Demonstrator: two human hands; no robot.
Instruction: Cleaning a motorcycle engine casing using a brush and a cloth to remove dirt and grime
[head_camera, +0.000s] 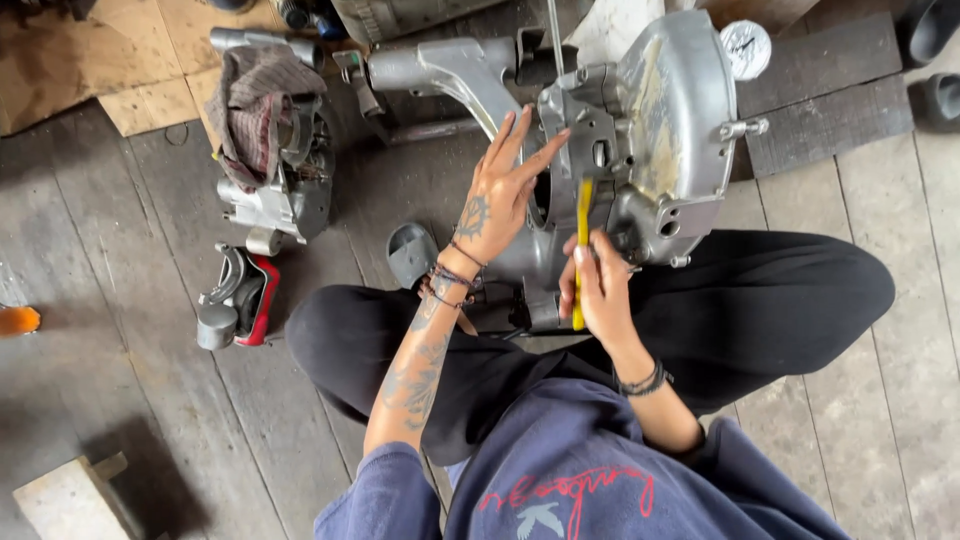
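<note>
Engine case: big bare-metal engine casing (650, 130) sat on the plank floor (120, 260) between my crossed legs, open side facing me, swing-arm end pointing left.
Progress: casing looked stripped down, no cover on the near face. I judged the job mid-way: tool engaged at the centre of the case, nothing freed or laid aside from that spot as far as I could see.
Tool: yellow-handled tool (582, 250) stood nearly vertical, tip up against the casing's middle block; tip itself hidden, so I couldn't tell what it sat in.
Right hand: right hand (600, 290) was wrapped around the lower handle, fingers closed on it, wrist bent up, forearm coming in from low right.
Left hand: left hand (500, 190) lay flat against the casing's left edge, fingers spread and straight, holding nothing, just bracing. Forearm ran up from lower left.
Around: second smaller engine part (285, 195) with a rag (255, 105) draped on top lay well left; red-and-grey part (240, 295) just below it; grey sandal (412, 252) near my left knee; cardboard (130, 50) top left.
</note>
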